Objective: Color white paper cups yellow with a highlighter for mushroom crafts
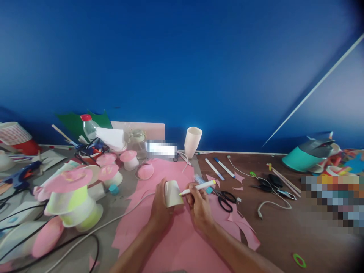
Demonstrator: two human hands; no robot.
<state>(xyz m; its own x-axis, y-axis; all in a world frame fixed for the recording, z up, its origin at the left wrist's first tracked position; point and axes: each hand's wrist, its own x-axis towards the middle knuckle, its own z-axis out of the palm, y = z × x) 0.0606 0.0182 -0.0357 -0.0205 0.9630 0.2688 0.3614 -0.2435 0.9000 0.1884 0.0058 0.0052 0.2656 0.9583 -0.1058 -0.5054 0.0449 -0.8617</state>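
Observation:
My left hand (160, 204) is closed around the left side of a small white paper cup (173, 193), which lies tilted above the pink paper (176, 235). In my right hand (199, 203) is a white marker (203, 185) with a yellow end, gripped like a pen. Its yellowish tip is at the right side of the cup; whether it touches cannot be made out. A pale yellow tint shows near the cup's lower edge. Black-handled scissors (226, 201) lie just right of my right hand, beside pink paper scraps (247, 231).
To the left stand paper cups with pink discs (69, 180), a glue gun (21, 174) and black cables. At the back are a glass jar (138, 144) and a tall stack of white cups (192, 142). Two markers (214, 169) and a white cable (274, 203) lie on the right.

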